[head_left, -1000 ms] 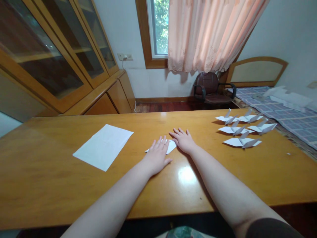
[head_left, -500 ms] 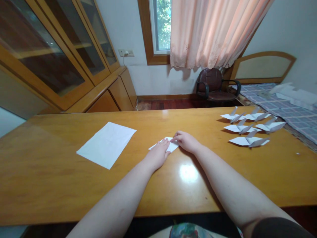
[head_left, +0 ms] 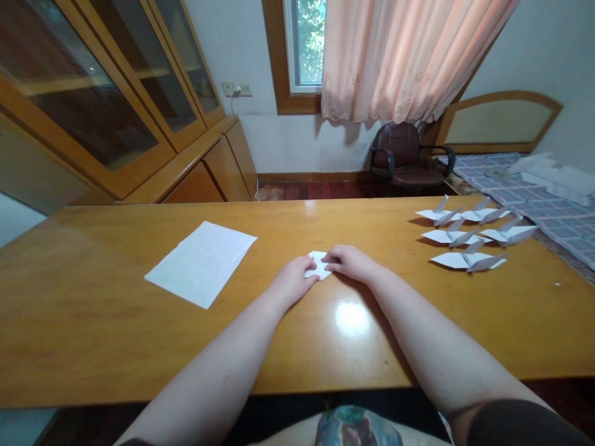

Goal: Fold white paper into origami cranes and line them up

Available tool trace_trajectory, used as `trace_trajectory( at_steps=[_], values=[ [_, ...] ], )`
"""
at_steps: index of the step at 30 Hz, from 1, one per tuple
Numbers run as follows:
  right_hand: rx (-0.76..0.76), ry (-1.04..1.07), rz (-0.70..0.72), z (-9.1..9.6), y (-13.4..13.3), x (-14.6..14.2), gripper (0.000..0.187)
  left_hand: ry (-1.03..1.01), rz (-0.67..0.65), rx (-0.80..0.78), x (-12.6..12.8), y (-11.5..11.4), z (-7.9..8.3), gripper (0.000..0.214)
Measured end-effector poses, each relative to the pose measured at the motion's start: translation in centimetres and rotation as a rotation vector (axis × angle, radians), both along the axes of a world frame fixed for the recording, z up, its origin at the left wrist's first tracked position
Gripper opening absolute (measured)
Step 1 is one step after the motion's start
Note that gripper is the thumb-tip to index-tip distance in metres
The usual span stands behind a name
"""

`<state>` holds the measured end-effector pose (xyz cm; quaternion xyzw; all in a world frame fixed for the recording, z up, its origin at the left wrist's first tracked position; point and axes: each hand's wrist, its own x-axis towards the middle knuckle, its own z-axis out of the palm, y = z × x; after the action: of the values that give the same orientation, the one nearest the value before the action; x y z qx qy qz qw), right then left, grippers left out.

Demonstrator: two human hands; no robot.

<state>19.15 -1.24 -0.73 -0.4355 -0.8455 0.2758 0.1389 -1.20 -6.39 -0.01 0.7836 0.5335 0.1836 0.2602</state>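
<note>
A small folded piece of white paper point(head_left: 318, 264) lies on the wooden table point(head_left: 93, 322) between my hands. My left hand point(head_left: 292, 282) has its fingers curled onto the paper's left edge. My right hand point(head_left: 349, 262) pinches its right side with closed fingers. Most of the paper is hidden under the fingers. Both forearms stretch from the near edge of the table to its middle.
A flat white sheet point(head_left: 202, 262) lies to the left of my hands. Several folded paper cranes point(head_left: 467, 234) stand at the table's right. Beyond the table are glass-door cabinets point(head_left: 102, 99), a dark armchair point(head_left: 405, 158), a curtained window and a bed point(head_left: 539, 192).
My hands went from lying flat and spread on the paper to curled and pinching it. The paper now shows as a smaller, more folded shape.
</note>
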Motion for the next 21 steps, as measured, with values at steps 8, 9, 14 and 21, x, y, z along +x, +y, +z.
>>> trace_trajectory(
  at_steps=[8, 9, 14, 21],
  values=[
    [-0.022, -0.069, -0.034, 0.7, -0.6, -0.3, 0.025, 0.043, 0.068, 0.023, 0.2, 0.0, -0.2, 0.029],
    [-0.022, -0.075, -0.033, 0.9, -0.8, -0.3, 0.025, 0.050, 0.062, 0.026, 0.2, 0.0, -0.2, 0.026],
    [-0.022, -0.084, 0.013, 1.5, -1.1, -0.1, 0.047, 0.060, 0.005, 0.034, 0.1, 0.0, 0.4, 0.017],
    [-0.012, -0.061, 0.028, 1.1, -0.7, 0.1, 0.035, 0.049, -0.058, 0.029, -0.3, 0.0, 0.9, 0.023]
  ],
)
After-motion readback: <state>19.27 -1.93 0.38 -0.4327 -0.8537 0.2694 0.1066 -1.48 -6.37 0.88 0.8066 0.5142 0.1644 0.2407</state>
